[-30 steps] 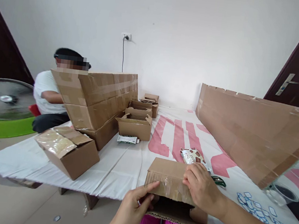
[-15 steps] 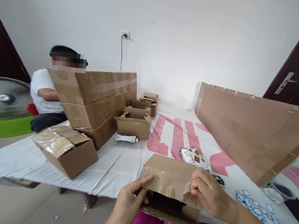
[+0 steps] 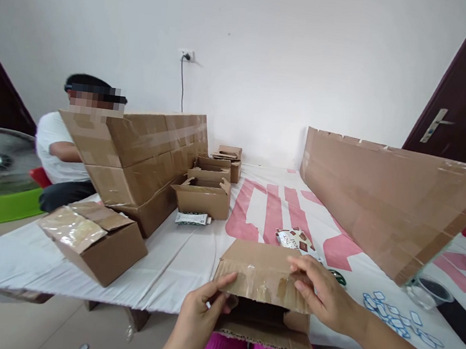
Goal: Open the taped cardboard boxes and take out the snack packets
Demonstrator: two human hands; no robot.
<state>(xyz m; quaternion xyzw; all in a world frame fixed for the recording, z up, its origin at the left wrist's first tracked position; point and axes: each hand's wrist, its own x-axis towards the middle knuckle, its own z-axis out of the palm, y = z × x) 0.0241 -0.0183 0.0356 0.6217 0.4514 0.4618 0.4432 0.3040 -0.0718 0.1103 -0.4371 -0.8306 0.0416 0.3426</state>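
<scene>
A small cardboard box (image 3: 261,257) rests tilted at the table's front edge above my lap, its opening towards me and dark inside. Torn, shiny tape clings to its upper flap. My left hand (image 3: 203,312) pinches the left end of that flap, forefinger on top and the other fingers beneath. On the flap's right part lies my right hand (image 3: 322,293), its fingers stretched and apart, touching the cardboard without gripping it. Just behind the box is a printed packet (image 3: 295,239) with brown squares. A green-rimmed object (image 3: 337,276), partly hidden, lies beside my right hand.
Several stacked cartons (image 3: 145,158) stand left, with a taped box (image 3: 97,243) before them. Open boxes (image 3: 206,199) and a small packet (image 3: 192,219) lie beyond. Right are a cardboard panel (image 3: 383,198), blue-edged pieces (image 3: 398,316) and a clear cup (image 3: 431,292). A person (image 3: 62,142) sits left.
My right hand has loosened its pinch on the flap's right corner and opened its fingers over the flap. My left hand keeps its hold. The view has shifted slightly right.
</scene>
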